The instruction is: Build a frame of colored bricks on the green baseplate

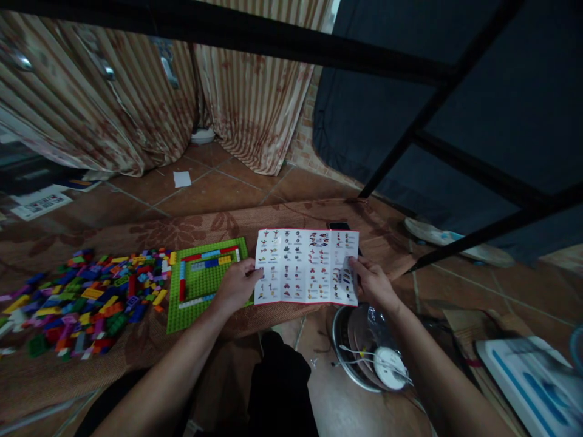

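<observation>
An unfolded instruction sheet [306,267] with rows of small coloured pictures is held up between my hands. My left hand [237,284] pinches its left edge, and my right hand [372,280] grips the right edge. Behind my left hand lies a green baseplate [204,280], partly covered by that hand. Red, white and blue bricks form an outline on it, with a short row of grey, blue and yellow bricks [212,263] inside. To the left of the baseplate spreads a pile of loose coloured bricks [93,297].
Everything lies on a brown patterned cloth [136,233]. A dark phone [339,226] sits behind the sheet. On the floor at the right are a round metal basin [348,358] with white cables and a blue-white box [523,376]. Dark metal bars cross the upper right.
</observation>
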A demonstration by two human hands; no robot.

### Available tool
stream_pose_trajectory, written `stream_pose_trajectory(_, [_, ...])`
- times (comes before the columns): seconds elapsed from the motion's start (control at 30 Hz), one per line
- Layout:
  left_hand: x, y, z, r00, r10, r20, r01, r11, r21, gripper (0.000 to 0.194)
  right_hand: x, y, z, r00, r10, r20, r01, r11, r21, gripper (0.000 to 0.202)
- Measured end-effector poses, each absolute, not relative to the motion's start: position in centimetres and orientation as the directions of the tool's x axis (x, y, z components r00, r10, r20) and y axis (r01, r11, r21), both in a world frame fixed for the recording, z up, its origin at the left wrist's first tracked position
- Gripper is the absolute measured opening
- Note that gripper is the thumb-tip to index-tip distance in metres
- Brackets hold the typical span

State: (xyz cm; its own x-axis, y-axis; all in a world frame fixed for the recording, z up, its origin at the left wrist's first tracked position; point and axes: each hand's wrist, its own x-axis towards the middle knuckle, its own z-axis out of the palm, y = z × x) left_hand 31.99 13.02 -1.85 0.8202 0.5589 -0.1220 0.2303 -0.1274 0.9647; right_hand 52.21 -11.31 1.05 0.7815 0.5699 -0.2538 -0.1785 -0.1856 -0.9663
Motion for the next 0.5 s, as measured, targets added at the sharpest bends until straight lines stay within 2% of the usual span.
stream_pose_trajectory(0.5, [32.1,13.1,-1.7,0.823,0.558,-0.11,0.232,-0.153,0.961,0.024,52.7,-10.6,0.2,0.772,0.554,-0.311,-0.398,0.04,-0.916,0.027])
